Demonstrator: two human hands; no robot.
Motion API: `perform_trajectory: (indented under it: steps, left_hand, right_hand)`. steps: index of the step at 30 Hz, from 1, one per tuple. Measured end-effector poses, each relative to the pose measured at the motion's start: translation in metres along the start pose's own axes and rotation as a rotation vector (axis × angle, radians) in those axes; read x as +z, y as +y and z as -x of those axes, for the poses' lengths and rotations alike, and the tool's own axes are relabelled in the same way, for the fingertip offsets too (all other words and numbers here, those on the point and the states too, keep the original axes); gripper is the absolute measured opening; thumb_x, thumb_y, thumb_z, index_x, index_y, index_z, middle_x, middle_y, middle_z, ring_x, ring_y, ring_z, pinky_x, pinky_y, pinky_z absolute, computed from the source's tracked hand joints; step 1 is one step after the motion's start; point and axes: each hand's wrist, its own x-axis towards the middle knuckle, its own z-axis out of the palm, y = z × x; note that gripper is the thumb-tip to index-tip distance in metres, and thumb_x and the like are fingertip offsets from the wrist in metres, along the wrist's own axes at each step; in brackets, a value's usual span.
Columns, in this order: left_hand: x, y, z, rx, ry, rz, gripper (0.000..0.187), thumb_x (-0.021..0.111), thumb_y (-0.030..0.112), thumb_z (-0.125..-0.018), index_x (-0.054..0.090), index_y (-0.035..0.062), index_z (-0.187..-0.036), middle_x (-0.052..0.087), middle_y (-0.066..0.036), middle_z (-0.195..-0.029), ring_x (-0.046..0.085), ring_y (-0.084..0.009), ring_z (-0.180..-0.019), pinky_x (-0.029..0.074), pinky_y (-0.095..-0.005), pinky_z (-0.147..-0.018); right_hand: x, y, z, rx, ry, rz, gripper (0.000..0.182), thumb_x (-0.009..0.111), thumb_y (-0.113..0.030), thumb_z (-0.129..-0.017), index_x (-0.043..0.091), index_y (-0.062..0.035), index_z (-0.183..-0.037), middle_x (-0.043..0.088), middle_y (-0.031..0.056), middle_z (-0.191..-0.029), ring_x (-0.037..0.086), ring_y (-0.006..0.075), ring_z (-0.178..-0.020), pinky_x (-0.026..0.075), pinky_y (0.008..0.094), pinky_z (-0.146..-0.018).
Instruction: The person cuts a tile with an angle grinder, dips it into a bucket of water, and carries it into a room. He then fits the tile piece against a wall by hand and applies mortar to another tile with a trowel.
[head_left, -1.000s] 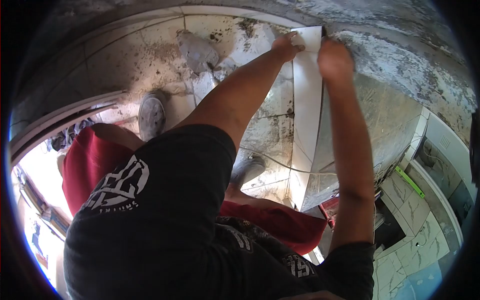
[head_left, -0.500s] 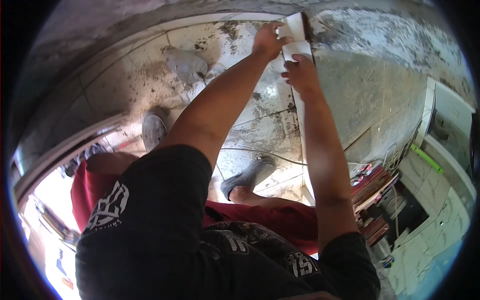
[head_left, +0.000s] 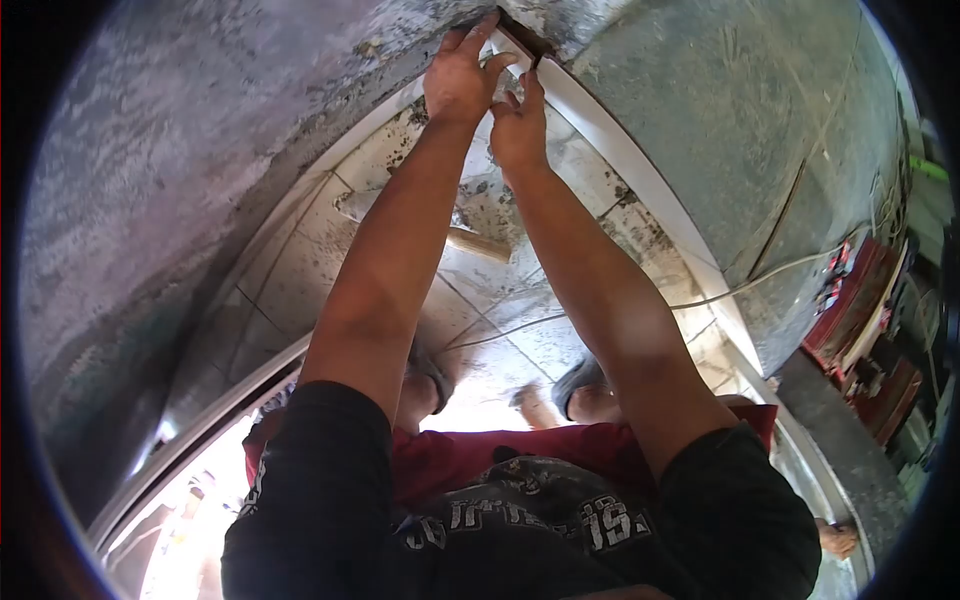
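Observation:
A short white tile piece (head_left: 514, 47) lies in the far corner, where a long white strip (head_left: 640, 170) along the right wall meets the left wall. My left hand (head_left: 459, 82) grips this piece, with a finger at its far side and the thumb on its near side. Just right of it, my right hand (head_left: 520, 128) touches the near end with a stretched index finger; its other fingers are apart and partly bent. A dark gap shows behind the piece.
Below my left forearm a tool with a wooden handle (head_left: 480, 244) lies on the dirty tiled floor (head_left: 480, 290). A cable (head_left: 770, 277) crosses the floor and strip to the right. Red objects (head_left: 855, 300) stand at the right. Another person's hand or foot (head_left: 838, 540) shows at the lower right.
The view has turned and moved nearer the corner. Both hands have shifted from the strip's overlapping pieces to the corner end, and the wooden handle now shows.

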Motion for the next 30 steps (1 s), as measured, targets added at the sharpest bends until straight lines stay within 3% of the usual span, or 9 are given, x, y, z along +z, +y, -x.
perform_trajectory:
  steps: [4,7,11,14,20,23,25,26,30]
  left_hand:
    - [-0.005,0.004,-0.009,0.011,-0.058,-0.202,0.055,0.071,0.049,-0.081,0.059,0.0311,-0.131,0.065,-0.013,-0.118,0.064,-0.0332,-0.106,0.053,-0.0455,-0.085]
    - [-0.007,0.011,-0.011,0.027,-0.035,-0.307,0.051,0.069,0.048,-0.082,0.060,0.0304,-0.129,0.064,-0.009,-0.119,0.066,-0.0313,-0.101,0.054,-0.0449,-0.082]
    - [-0.007,0.016,-0.015,0.079,-0.011,-0.338,0.049,0.069,0.048,-0.082,0.063,0.0244,-0.125,0.065,-0.007,-0.119,0.067,-0.0313,-0.101,0.054,-0.0452,-0.081]
    - [-0.008,0.021,-0.018,0.059,-0.032,-0.347,0.048,0.070,0.048,-0.082,0.065,0.0221,-0.122,0.066,-0.007,-0.117,0.067,-0.0303,-0.101,0.054,-0.0450,-0.081]
    - [-0.001,0.016,-0.022,0.081,-0.001,-0.326,0.048,0.070,0.049,-0.081,0.065,0.0223,-0.121,0.066,-0.005,-0.119,0.066,-0.0292,-0.102,0.054,-0.0449,-0.082]
    - [0.000,0.014,-0.020,0.063,0.013,-0.295,0.050,0.070,0.052,-0.080,0.065,0.0224,-0.120,0.067,-0.005,-0.116,0.067,-0.0298,-0.100,0.054,-0.0442,-0.081]
    - [0.003,0.010,-0.020,0.022,0.019,-0.242,0.054,0.071,0.057,-0.078,0.066,0.0224,-0.119,0.071,-0.006,-0.110,0.069,-0.0307,-0.097,0.055,-0.0430,-0.081]
    - [0.004,0.007,-0.016,0.008,0.051,-0.159,0.049,0.072,0.048,-0.080,0.065,0.0188,-0.119,0.072,-0.007,-0.104,0.069,-0.0317,-0.092,0.055,-0.0415,-0.081]
    - [0.042,-0.020,0.022,-0.355,0.184,0.266,0.036,0.069,0.025,-0.085,0.064,0.0100,-0.118,0.071,-0.010,-0.099,0.069,-0.0303,-0.086,0.054,-0.0398,-0.077]
  right_hand:
    - [0.011,-0.007,0.005,-0.067,0.099,0.179,0.078,0.054,0.003,-0.081,0.016,0.0108,-0.148,0.021,0.0305,-0.152,0.018,0.0414,-0.145,0.019,0.0442,-0.119]
    - [0.019,-0.007,0.004,-0.035,0.132,0.052,0.078,0.055,-0.001,-0.081,0.016,0.0104,-0.148,0.019,0.0306,-0.153,0.016,0.0432,-0.145,0.015,0.0448,-0.120]
    - [0.016,-0.001,0.001,-0.031,0.110,-0.027,0.076,0.052,-0.001,-0.082,0.016,0.0107,-0.148,0.018,0.0306,-0.153,0.017,0.0430,-0.145,0.017,0.0446,-0.120]
    - [0.014,-0.006,0.004,0.025,0.080,-0.127,0.076,0.047,-0.001,-0.084,0.015,0.0008,-0.153,0.013,0.0200,-0.158,0.025,0.0382,-0.145,0.028,0.0416,-0.116]
    - [0.016,0.008,-0.003,-0.045,0.052,-0.021,0.077,0.047,-0.001,-0.084,0.013,0.0004,-0.153,0.010,0.0198,-0.159,0.028,0.0397,-0.142,0.031,0.0408,-0.115]
    - [0.016,0.006,-0.002,-0.059,0.090,-0.054,0.072,0.049,0.003,-0.083,0.018,0.0099,-0.148,0.016,0.0273,-0.154,0.022,0.0386,-0.143,0.028,0.0414,-0.116]
    - [0.010,0.009,-0.003,-0.067,0.047,-0.086,0.071,0.050,0.004,-0.084,0.020,0.0086,-0.148,0.017,0.0262,-0.154,0.028,0.0374,-0.140,0.031,0.0403,-0.114]
    - [0.003,0.010,-0.003,-0.070,0.021,-0.098,0.070,0.050,0.004,-0.084,0.021,0.0079,-0.148,0.018,0.0256,-0.154,0.031,0.0368,-0.139,0.033,0.0398,-0.114]
    - [-0.038,-0.027,0.005,-0.303,0.047,0.352,0.037,0.053,0.004,-0.086,0.057,0.0036,-0.122,0.061,0.0209,-0.121,0.064,0.0291,-0.103,0.050,0.0368,-0.090]
